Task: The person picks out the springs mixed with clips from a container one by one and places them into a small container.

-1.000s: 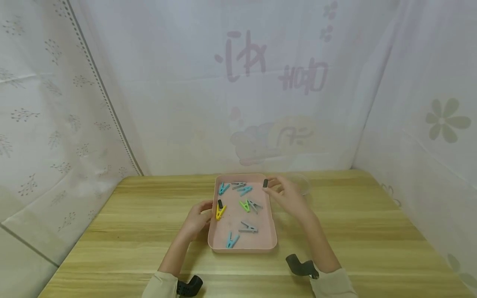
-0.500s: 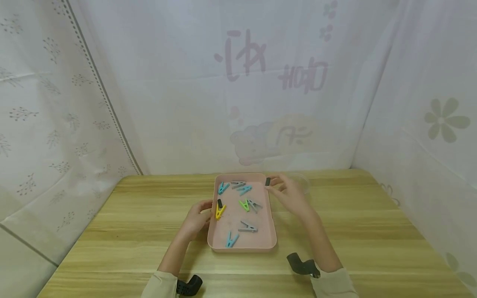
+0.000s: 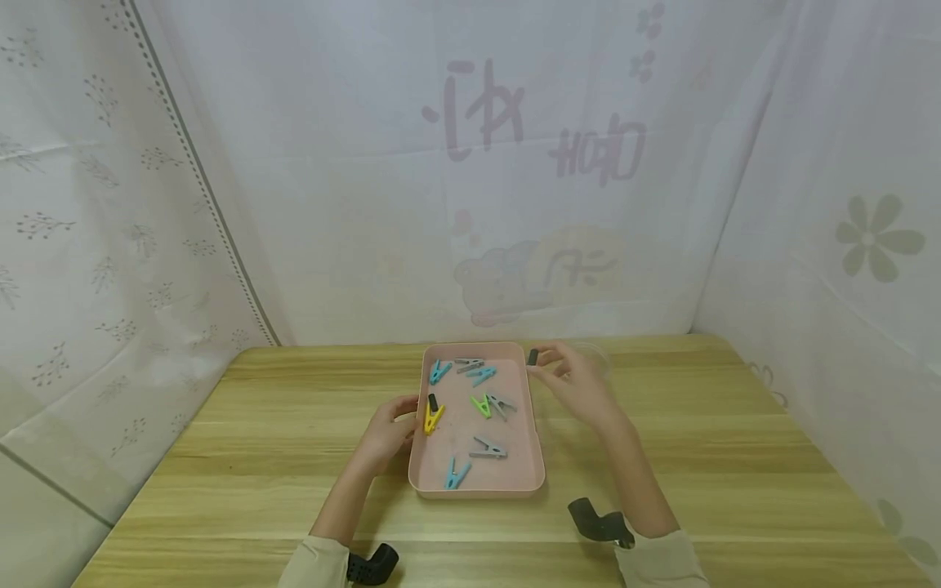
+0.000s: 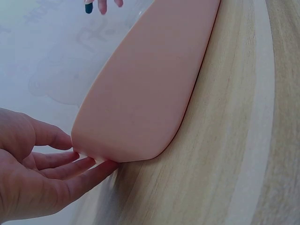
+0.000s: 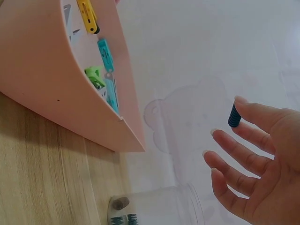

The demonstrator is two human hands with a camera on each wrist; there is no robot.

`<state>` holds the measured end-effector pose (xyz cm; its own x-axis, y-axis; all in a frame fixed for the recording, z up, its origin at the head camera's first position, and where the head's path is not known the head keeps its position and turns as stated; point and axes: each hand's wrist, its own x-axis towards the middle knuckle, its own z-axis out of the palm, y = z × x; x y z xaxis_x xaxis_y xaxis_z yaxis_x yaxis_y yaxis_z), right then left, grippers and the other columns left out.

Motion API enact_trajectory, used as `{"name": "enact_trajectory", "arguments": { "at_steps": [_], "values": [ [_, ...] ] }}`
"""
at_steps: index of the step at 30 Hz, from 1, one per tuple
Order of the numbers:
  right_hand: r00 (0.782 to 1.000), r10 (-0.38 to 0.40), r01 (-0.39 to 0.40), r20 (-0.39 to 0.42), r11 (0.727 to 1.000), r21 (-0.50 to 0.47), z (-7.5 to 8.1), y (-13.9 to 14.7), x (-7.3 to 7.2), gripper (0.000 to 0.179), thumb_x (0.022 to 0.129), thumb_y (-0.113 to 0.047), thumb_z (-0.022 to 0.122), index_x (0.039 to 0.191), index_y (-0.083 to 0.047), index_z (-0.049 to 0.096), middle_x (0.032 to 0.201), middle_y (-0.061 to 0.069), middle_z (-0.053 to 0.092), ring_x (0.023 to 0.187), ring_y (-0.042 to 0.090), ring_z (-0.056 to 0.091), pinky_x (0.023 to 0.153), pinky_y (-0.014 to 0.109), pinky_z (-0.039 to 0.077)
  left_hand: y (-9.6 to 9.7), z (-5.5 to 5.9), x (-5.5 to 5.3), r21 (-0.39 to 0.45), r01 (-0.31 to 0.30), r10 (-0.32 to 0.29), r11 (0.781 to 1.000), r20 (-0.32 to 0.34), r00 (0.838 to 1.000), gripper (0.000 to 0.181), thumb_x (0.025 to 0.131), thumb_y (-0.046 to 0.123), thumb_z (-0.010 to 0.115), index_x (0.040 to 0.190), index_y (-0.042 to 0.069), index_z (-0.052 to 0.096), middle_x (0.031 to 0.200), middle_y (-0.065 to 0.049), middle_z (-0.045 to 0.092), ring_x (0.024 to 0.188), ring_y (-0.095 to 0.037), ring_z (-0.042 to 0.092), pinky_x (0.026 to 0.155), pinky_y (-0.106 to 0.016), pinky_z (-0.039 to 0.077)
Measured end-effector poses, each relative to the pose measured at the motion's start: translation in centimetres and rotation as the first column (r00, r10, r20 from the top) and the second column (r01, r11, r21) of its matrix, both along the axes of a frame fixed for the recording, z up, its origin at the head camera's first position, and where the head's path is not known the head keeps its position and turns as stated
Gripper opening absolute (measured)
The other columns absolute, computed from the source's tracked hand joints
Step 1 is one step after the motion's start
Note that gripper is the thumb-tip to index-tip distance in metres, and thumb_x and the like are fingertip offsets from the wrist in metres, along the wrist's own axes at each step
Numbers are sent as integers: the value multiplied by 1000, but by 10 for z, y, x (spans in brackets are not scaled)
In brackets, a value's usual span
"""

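My right hand [image 3: 577, 388] pinches a small dark green coil spring [image 5: 234, 115] between thumb and index finger, its other fingers spread loosely. It is at the upper right rim of the pink tray [image 3: 459, 472]. In the tray lie blue, grey and green clothespins [image 3: 488, 448]. A yellow clothespin [image 3: 432, 421] lies by the left wall with a dark cylindrical piece [image 3: 433, 403] at its upper end. My left hand [image 3: 385, 433] touches the tray's left side from outside with extended fingers, as the left wrist view shows; no fingers reach visibly inside.
A clear plastic container [image 5: 164, 206] lies behind the right hand, with dark springs [image 5: 124, 219] and a brown round piece [image 5: 121, 203] visible inside. The wooden table [image 3: 279, 425] ends against white printed curtains [image 3: 353, 245].
My right hand has shifted slightly to the right with the spring, from over the tray's upper right corner to its rim. The left hand and the clothespins stay nearly where they were.
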<state>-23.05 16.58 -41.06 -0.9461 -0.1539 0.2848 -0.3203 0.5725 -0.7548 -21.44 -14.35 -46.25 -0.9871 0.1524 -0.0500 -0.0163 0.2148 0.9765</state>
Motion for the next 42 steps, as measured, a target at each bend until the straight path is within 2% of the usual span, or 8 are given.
{"name": "enact_trajectory", "arguments": {
  "at_steps": [8, 14, 17, 21, 24, 33, 42],
  "values": [
    [999, -29, 28, -21, 1000, -14, 1, 3, 0, 39, 96, -25, 69, 128, -5, 62, 112, 17, 69, 95, 30, 67, 68, 33, 56, -1, 0, 2, -5, 10, -10, 1000, -10, 1000, 44, 99, 3, 50, 141, -11, 47, 144, -32, 46, 121, -44, 57, 93, -52, 55],
    [1000, -6, 6, 12, 999, -39, 4, 7, 1, 39, 98, -23, 65, 131, -4, 59, 116, 19, 67, 88, 28, 66, 62, 35, 58, -2, -1, 3, -28, 15, -16, 999, -13, 1000, 43, 101, 6, 51, 141, -10, 47, 143, -32, 47, 119, -44, 58, 91, -50, 56],
    [1000, -8, 8, 8, 999, -32, 4, 10, 1, 36, 99, -21, 64, 131, -5, 59, 116, 19, 67, 93, 31, 67, 68, 37, 59, -2, -1, 2, -29, 18, -18, 999, -15, 1000, 43, 101, 7, 51, 141, -10, 47, 144, -31, 47, 121, -43, 57, 92, -50, 56],
    [1000, -16, 16, -17, 1000, -16, 4, 13, -1, 34, 99, -21, 63, 129, -5, 59, 116, 19, 67, 104, 36, 66, 84, 46, 57, -2, -1, 1, -31, 17, -18, 999, -25, 1000, 44, 102, 9, 52, 141, -9, 48, 144, -30, 47, 121, -43, 57, 92, -50, 55],
    [1000, -19, 19, -16, 1000, -18, 5, 16, 0, 36, 100, -24, 63, 130, -5, 59, 117, 19, 67, 106, 38, 65, 88, 51, 56, -2, -1, 1, -30, 18, -19, 999, -35, 999, 44, 101, 8, 52, 140, -10, 48, 143, -31, 48, 118, -43, 59, 90, -50, 56],
    [999, -37, 37, 21, 999, -14, 4, 24, 3, 40, 101, -32, 60, 133, -8, 56, 121, 19, 65, 109, 37, 63, 92, 52, 53, -2, -1, 2, -23, 25, -26, 999, -15, 1000, 44, 102, 8, 51, 141, -11, 46, 145, -33, 45, 122, -45, 56, 94, -52, 54],
    [999, -38, 38, -15, 999, -11, 3, 30, 3, 39, 100, -28, 62, 132, -5, 56, 119, 20, 66, 108, 39, 64, 91, 55, 53, -1, 1, 2, -19, 20, -21, 1000, -23, 1000, 43, 102, 7, 51, 140, -12, 47, 144, -33, 46, 118, -44, 59, 91, -51, 56]
  ]
}}
